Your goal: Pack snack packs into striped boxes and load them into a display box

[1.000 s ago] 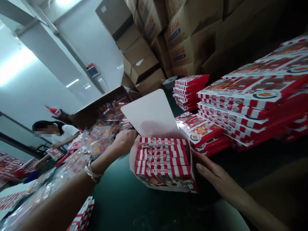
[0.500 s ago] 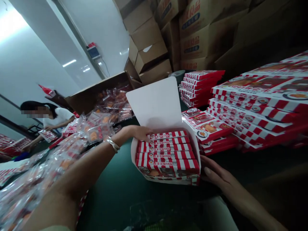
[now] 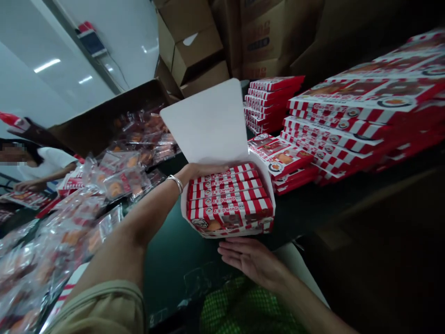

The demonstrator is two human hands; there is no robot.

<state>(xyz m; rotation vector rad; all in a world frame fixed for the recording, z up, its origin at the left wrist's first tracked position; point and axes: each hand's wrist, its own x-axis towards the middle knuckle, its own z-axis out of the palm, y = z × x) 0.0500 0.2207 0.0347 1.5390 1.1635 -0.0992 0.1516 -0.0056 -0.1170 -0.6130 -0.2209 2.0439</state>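
An open box (image 3: pixel 208 118) with a white upright lid stands on the dark green table in front of me. Packed inside it is a row of several slim red-and-white striped boxes (image 3: pixel 227 192). My left hand (image 3: pixel 199 170) reaches in at the back of that row, fingers stretched flat along the rearmost slim box and partly hidden behind it. Just below the box's front side is my right hand (image 3: pixel 248 260), holding nothing, its fingers extended and slightly apart. A silver bracelet circles my left wrist.
Stacks of flat red-and-white boxes (image 3: pixel 333 125) rise at the right. Clear-wrapped snack packets (image 3: pixel 118 178) heap up at the left, spilling from a large carton (image 3: pixel 104 116). A co-worker (image 3: pixel 48 162) sits at far left. Brown cartons (image 3: pixel 198 51) stand behind.
My right hand has moved from the box's right side to below its front. My left hand has slid further along the back of the slim boxes. The view has shifted.
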